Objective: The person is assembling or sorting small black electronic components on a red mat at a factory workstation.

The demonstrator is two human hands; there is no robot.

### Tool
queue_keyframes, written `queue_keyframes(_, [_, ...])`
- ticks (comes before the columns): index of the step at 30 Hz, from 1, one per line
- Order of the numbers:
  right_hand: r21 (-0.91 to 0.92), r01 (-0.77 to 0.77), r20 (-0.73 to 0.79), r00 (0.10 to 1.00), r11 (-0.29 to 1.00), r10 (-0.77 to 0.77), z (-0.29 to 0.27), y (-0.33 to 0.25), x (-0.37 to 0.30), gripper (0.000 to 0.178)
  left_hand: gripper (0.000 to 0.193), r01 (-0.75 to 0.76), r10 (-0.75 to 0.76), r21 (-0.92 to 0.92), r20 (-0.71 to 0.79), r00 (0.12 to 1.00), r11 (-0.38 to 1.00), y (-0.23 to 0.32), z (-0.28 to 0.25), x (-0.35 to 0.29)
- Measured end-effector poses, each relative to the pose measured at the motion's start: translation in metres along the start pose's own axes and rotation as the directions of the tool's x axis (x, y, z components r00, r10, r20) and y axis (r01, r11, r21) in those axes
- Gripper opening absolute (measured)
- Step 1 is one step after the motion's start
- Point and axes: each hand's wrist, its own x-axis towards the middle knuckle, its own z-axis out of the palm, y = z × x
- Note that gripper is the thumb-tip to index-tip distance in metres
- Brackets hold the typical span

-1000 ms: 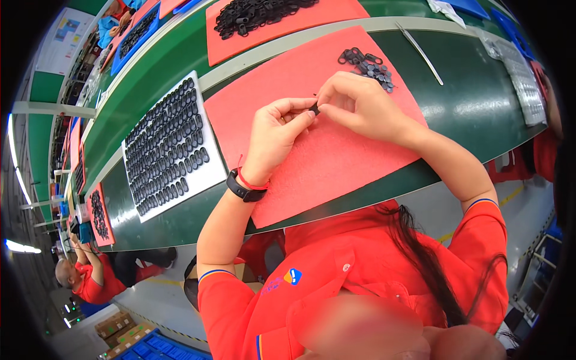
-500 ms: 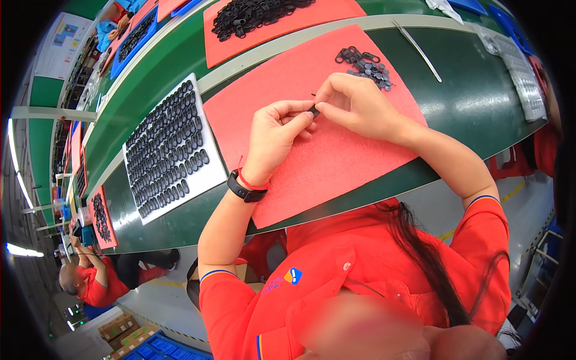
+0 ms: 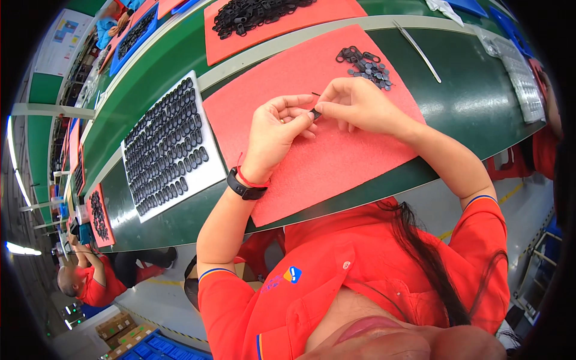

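My left hand and my right hand meet over a red foam mat. Pinched between their fingertips is a small black oval part, mostly covered by the fingers. Beyond my right hand, on the mat's far corner, lie loose black oval rings and small grey discs. Left of the mat, a white board carries rows of black oval pieces.
A thin metal tool like tweezers lies on the green table. At the far side, another red mat bears a heap of black rings. Clear plastic trays stand at the right. A co-worker sits at left.
My right hand has shifted slightly down and its fingers have moved a little on the part. My left fingers have spread slightly. The black part remains between both hands.
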Motion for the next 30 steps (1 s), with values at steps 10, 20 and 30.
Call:
queue_keyframes(10, [0.017, 0.073, 0.003, 0.997, 0.997, -0.073, 0.004, 0.004, 0.003, 0.022, 0.033, 0.000, 0.001, 0.053, -0.004, 1.000, 0.999, 0.001, -0.001, 0.000])
queue_keyframes(20, [-0.008, -0.001, 0.051, 0.999, 1.000, 0.001, 0.003, 0.001, 0.006, 0.019, 0.035, 0.050, -0.053, 0.060, 0.053, 0.997, 0.997, 0.002, -0.009, 0.004])
queue_keyframes(30, [-0.019, -0.036, 0.135, 0.990, 0.999, 0.038, -0.002, 0.001, 0.013, 0.018, 0.036, 0.065, -0.071, 0.057, 0.103, 0.992, 0.996, 0.004, -0.011, 0.006])
